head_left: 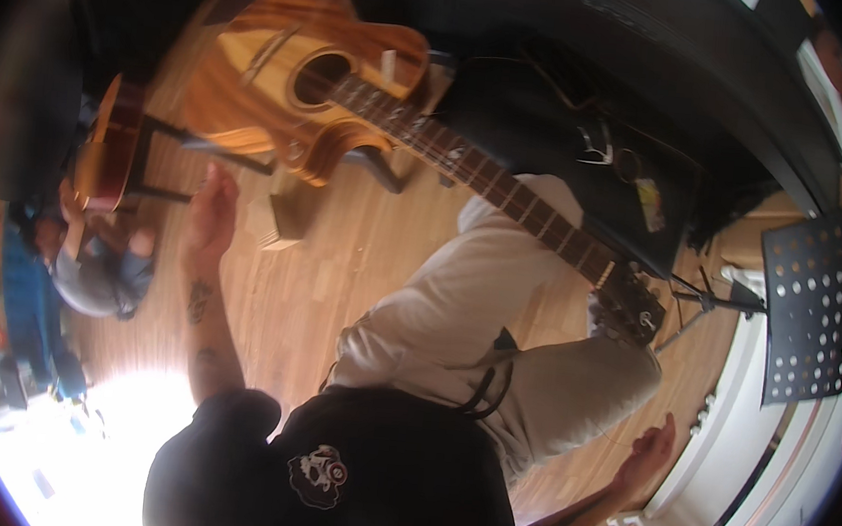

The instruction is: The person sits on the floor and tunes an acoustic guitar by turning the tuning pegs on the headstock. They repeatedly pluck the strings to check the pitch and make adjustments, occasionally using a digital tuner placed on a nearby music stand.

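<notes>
Across floor from the guitar edge, left hand loosely uncurled, empty, right hand half-curled, hold unclear

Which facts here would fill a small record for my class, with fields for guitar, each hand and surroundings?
guitar: wooden, dark neck slanting down to the right
left hand: open, apart from the guitar
right hand: fingers partly curled, apart from the guitar; grip unclear
music stand: black, perforated, far right
floor: brown, wood-look
</notes>
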The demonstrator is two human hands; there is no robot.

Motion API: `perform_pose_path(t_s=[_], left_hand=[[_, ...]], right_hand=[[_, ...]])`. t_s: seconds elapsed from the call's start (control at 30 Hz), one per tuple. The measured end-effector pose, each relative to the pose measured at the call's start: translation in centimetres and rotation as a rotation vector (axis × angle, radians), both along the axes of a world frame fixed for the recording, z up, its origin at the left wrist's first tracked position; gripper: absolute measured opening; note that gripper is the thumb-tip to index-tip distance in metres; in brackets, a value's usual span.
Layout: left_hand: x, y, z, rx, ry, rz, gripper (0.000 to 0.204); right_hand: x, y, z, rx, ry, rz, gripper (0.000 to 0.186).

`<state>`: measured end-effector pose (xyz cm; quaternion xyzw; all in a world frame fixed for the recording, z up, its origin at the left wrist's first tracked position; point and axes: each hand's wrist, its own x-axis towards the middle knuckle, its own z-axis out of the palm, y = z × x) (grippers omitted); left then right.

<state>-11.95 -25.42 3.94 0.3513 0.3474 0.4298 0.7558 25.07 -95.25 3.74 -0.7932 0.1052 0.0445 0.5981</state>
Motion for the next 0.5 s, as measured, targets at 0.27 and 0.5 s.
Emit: perform_pose_path(t_s=[0.27, 0.5], left_hand=[[-0.1, 3.5, -4.5, 0.167, 0.286, 0.127, 0.022], [4.8, 0.8, -1.6, 0.097, 0.389, 0.27, 0.036]], right_hand=[[-1.3, -6.0, -7.5, 0.49, 0.33, -0.535, 0.015], [-1.1, -1.0, -6.1, 0.534, 0.302, -0.69, 0.021]])
